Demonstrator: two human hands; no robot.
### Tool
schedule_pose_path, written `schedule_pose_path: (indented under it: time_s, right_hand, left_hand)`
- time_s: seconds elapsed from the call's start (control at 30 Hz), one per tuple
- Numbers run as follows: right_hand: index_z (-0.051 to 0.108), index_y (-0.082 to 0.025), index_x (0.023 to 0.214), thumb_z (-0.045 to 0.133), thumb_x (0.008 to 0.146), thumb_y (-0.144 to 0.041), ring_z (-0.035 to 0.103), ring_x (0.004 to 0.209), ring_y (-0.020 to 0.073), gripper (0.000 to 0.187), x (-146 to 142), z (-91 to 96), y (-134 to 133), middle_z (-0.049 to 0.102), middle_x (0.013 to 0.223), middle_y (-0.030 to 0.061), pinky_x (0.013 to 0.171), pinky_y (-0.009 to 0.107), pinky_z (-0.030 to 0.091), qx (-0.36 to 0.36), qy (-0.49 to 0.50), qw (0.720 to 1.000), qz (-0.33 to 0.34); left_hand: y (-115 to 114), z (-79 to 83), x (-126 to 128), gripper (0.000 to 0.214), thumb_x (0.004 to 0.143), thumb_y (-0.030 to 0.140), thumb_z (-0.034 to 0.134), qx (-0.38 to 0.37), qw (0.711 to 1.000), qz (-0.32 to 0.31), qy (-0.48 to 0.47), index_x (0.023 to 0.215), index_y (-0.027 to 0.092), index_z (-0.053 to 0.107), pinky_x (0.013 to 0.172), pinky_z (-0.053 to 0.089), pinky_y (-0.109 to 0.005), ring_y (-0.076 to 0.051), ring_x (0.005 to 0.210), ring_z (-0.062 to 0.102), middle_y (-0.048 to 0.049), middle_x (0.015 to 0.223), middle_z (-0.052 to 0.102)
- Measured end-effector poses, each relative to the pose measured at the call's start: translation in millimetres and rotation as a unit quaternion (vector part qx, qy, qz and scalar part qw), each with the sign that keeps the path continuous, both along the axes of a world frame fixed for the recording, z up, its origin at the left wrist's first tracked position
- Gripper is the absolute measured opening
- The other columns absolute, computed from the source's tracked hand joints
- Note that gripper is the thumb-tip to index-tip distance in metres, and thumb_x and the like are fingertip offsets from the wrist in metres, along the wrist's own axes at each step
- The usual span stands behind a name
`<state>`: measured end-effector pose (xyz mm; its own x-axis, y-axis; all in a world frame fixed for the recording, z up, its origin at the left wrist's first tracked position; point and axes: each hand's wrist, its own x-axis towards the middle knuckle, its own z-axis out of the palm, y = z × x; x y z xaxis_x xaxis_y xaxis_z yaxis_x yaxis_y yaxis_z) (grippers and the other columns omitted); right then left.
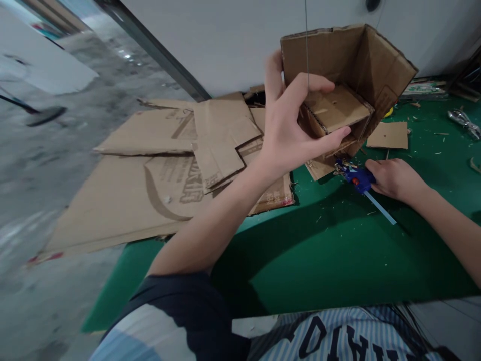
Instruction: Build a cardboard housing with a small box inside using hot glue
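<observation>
My left hand (pixel 287 123) holds up an open cardboard box (pixel 391 70), its fingers and thumb spread around the near left side. Inside the box sits a smaller cardboard block (pixel 340 108) with a small hole in its top; the thumb and a finger reach along it. Below the box, my right hand (pixel 400 180) is closed around a blue hot glue gun (pixel 359 179), partly hiding its handle. A pale glue stick (pixel 381 208) juts from the gun's rear, toward me. Behind the right hand lies a small square of cardboard (pixel 389 135).
Flattened cardboard sheets (pixel 124 200) cover the left of the green table (pixel 319 260) and overhang its edge. A clear plastic-looking item (pixel 464 123) lies far right, among scraps. A pale wall (pixel 225 45) stands behind. A thin line hangs before the box.
</observation>
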<state>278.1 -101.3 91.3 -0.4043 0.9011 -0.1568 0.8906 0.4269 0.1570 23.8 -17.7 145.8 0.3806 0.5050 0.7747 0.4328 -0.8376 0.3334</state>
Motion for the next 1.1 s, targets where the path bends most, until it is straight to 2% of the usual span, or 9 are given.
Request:
schedule_pose_path:
  time_s: [0.17,0.37,0.7,0.9,1.1]
  right_hand:
    - [0.059,-0.013,0.112,0.052,0.099,-0.028,0.071,0.08,0.0295,0.021,2,-1.1,2,0.075,0.093,0.0165,0.062,0.033,0.027,0.004,0.008,1.0,-0.003]
    - [0.059,-0.013,0.115,0.054,0.1,-0.029,0.071,0.081,0.0283,0.023,-1,1.5,3,0.075,0.097,0.0164,0.061,0.032,0.028,-0.015,-0.003,1.0,-0.021]
    - [0.06,-0.014,0.113,0.053,0.099,-0.028,0.07,0.079,0.0278,0.021,1,-0.2,3,0.076,0.095,0.0155,0.061,0.033,0.028,-0.003,-0.009,1.0,-0.021]
    - [0.061,-0.014,0.112,0.052,0.1,-0.03,0.07,0.078,0.0278,0.022,0,-0.1,2,0.075,0.095,0.0158,0.061,0.033,0.028,-0.003,-0.005,1.0,-0.022]
    - [0.06,-0.013,0.113,0.052,0.1,-0.029,0.07,0.08,0.0283,0.023,2,-2.3,1,0.074,0.093,0.0153,0.062,0.033,0.027,0.002,-0.001,1.0,-0.017]
  left_hand:
    - [-7,3.2,1,0.056,0.076,0.068,0.083,-0.01,1.0,0.028,0.004,0.109,0.028,0.06,0.112,0.043,-0.058,-0.039,0.138,0.041,-0.0122,0.122,0.058]
    - [-17,8.5,4,0.055,0.075,0.065,0.083,-0.022,0.999,0.032,0.013,0.11,0.029,0.06,0.108,0.046,-0.058,-0.04,0.14,0.04,-0.0112,0.115,0.061]
    - [-8,4.1,3,0.059,0.074,0.071,0.082,-0.008,1.0,0.018,0.003,0.108,0.029,0.059,0.111,0.043,-0.057,-0.039,0.139,0.041,-0.0111,0.119,0.057]
    - [-18,12.2,6,0.049,0.073,0.06,0.085,-0.037,0.997,0.065,0.01,0.107,0.033,0.061,0.107,0.046,-0.059,-0.04,0.139,0.043,-0.0111,0.115,0.061]
    - [-20,13.0,3,0.048,0.075,0.055,0.084,-0.013,0.999,0.035,0.012,0.109,0.03,0.061,0.11,0.045,-0.059,-0.039,0.138,0.045,-0.0105,0.114,0.062]
